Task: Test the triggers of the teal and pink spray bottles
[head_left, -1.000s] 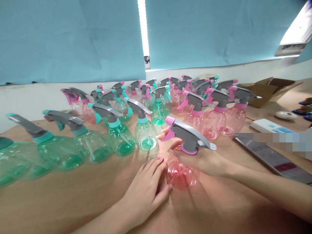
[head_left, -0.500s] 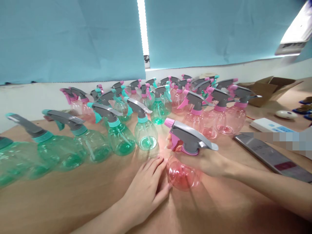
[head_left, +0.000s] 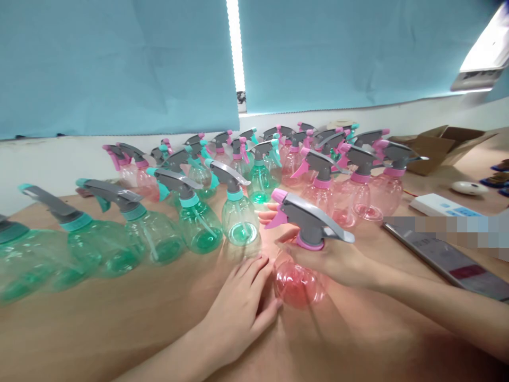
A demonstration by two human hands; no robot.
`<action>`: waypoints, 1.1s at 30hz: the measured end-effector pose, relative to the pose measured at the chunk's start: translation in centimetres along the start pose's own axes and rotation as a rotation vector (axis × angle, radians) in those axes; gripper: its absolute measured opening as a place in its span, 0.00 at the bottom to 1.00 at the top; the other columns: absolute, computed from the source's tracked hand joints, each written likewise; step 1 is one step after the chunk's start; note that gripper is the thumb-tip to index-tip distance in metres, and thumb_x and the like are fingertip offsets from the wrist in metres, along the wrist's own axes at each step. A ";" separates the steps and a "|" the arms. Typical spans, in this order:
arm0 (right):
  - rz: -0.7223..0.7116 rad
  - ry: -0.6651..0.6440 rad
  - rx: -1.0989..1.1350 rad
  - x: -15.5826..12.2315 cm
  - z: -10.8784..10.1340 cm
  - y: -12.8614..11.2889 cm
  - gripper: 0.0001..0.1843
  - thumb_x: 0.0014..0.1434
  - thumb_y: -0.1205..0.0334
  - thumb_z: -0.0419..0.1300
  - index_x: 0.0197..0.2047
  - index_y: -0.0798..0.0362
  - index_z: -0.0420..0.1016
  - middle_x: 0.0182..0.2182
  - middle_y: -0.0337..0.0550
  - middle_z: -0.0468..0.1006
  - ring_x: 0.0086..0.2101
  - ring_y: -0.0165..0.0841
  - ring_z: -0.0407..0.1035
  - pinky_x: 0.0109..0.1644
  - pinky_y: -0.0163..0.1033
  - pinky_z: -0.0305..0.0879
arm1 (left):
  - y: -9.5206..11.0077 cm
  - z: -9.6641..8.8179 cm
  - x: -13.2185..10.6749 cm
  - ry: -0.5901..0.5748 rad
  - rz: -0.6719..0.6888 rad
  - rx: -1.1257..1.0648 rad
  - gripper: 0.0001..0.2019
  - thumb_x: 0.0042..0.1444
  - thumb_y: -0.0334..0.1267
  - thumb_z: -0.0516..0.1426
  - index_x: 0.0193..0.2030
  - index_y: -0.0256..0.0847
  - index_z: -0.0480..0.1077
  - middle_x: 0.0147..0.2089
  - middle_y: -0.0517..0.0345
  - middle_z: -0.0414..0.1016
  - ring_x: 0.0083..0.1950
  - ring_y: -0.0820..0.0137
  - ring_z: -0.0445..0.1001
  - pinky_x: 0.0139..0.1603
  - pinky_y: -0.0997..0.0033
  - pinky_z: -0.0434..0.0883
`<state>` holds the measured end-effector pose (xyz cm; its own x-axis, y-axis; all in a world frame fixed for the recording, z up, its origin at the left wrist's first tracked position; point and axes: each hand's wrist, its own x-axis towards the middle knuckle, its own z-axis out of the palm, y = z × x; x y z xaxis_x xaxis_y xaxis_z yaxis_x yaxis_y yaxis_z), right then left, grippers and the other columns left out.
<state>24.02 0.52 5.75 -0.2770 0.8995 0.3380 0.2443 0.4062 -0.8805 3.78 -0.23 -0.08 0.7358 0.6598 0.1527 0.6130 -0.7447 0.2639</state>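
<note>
A pink spray bottle with a grey and pink spray head stands upright on the table in front of me. Around its neck, just under the head, is my right hand; its fingertips stick out past the pink trigger, off it. My left hand lies flat with its fingers stretched out, beside the bottle's left side, its thumb close to the base. Whether the thumb touches the bottle I cannot tell. Nearest on the left is a clear green spray bottle with a turquoise collar.
Several green spray bottles run in a row to the left. Several pink ones stand behind and right. On the right lie a phone, a white power strip, a white mouse and an open cardboard box.
The fingers of my right hand have come off the trigger and stretched out to the left. My left hand stays in place. The view has shifted slightly.
</note>
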 end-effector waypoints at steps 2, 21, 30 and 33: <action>-0.018 0.016 0.001 0.1 0.1 0.1 0.05 0.52 0.67 0.56 0.30 0.46 0.70 0.25 0.36 0.76 0.32 0.38 0.73 0.33 0.44 0.72 | 0.0 0.0 0.0 -0.002 -0.001 0.002 0.23 0.63 0.40 0.54 0.63 0.35 0.59 0.65 0.42 0.61 0.66 0.53 0.58 0.63 0.49 0.60; -0.073 0.002 -0.088 0.2 0.1 -0.3 0.10 0.55 0.66 0.55 0.25 0.47 0.70 0.27 0.38 0.75 0.46 0.42 0.72 0.49 0.48 0.69 | 0.0 0.1 -0.1 0.000 -0.009 0.015 0.23 0.63 0.41 0.54 0.63 0.37 0.58 0.65 0.44 0.61 0.66 0.55 0.58 0.63 0.49 0.60; -0.055 0.076 -0.001 0.9 -0.4 -0.2 0.07 0.50 0.71 0.57 0.30 0.49 0.69 0.41 0.43 0.78 0.47 0.42 0.73 0.48 0.47 0.70 | -0.1 0.0 -0.2 -0.012 -0.015 0.012 0.26 0.63 0.40 0.54 0.66 0.37 0.55 0.67 0.44 0.59 0.67 0.54 0.57 0.64 0.48 0.60; 0.001 0.102 -0.024 1.0 -0.5 0.4 0.15 0.51 0.70 0.58 0.42 0.46 0.71 0.37 0.40 0.80 0.37 0.40 0.75 0.42 0.46 0.72 | -0.1 0.1 -0.1 -0.003 -0.019 0.009 0.26 0.63 0.41 0.54 0.66 0.37 0.55 0.66 0.44 0.60 0.66 0.53 0.58 0.63 0.47 0.60</action>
<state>24.30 1.65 5.88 -0.1810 0.9111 0.3704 0.2672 0.4080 -0.8730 3.61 -0.23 -0.20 0.7250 0.6734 0.1446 0.6294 -0.7330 0.2580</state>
